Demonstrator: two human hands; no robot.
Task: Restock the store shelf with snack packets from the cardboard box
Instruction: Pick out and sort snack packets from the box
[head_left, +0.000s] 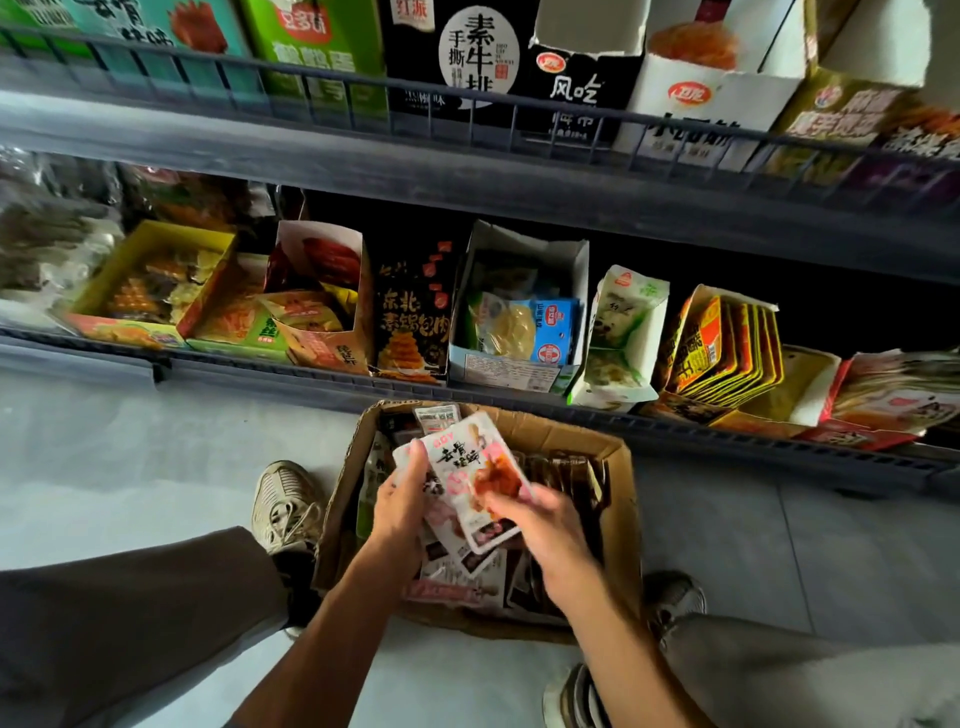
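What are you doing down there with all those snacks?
A person is crouched over a cardboard box on the floor in front of a store shelf. The left hand holds a stack of pink-and-white snack packets above the box, and the right hand pinches the top packet's lower edge. None of these packets has reached the shelf yet.
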